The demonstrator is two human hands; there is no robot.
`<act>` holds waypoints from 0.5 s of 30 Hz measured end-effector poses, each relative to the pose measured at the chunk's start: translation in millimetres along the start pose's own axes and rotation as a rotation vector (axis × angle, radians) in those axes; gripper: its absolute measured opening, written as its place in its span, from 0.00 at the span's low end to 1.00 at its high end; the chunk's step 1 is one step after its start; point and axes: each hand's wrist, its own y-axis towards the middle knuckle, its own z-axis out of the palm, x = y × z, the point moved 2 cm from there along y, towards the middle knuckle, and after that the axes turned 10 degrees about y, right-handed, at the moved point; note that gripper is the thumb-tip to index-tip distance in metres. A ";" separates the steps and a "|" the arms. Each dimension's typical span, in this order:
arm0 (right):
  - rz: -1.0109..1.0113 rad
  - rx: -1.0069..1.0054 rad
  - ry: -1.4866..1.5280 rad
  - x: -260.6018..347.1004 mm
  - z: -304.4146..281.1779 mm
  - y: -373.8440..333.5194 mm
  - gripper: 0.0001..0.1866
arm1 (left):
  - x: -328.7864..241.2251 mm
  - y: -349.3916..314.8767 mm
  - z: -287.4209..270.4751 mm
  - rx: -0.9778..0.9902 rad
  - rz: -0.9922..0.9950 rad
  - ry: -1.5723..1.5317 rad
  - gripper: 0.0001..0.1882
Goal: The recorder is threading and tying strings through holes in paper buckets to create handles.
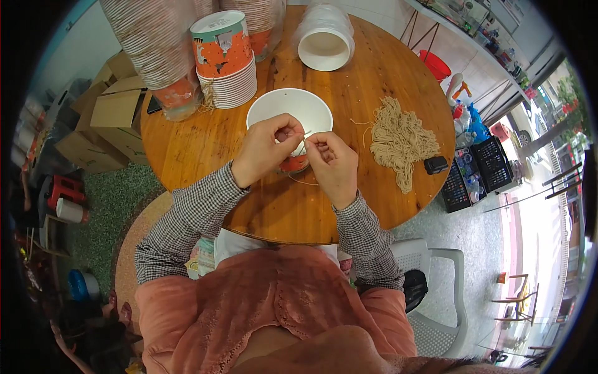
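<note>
A paper bucket (288,100), white inside with an orange printed outside, stands before me on the round wooden table. Over its near rim my left hand (268,148) and my right hand (335,165) are close together, thumbs and fingertips pinched. A thin beige string (303,182) hangs below the fingers beside the bucket, and the pinched fingertips appear to be on it. Its exact path between the fingers is too small to make out. A loose heap of the same beige string (402,138) lies to the right of my right hand.
Nested orange paper buckets (227,87) stand at the back left, near tall plastic-wrapped stacks (146,47). A wrapped white bucket (324,51) lies on its side at the back. A small black object (436,164) sits near the right edge. Cardboard boxes (118,115) flank the table.
</note>
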 end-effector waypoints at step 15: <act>0.092 0.046 0.082 -1.7 -3.4 4.8 0.03 | -0.9 0.6 -6.4 0.039 0.120 0.167 0.05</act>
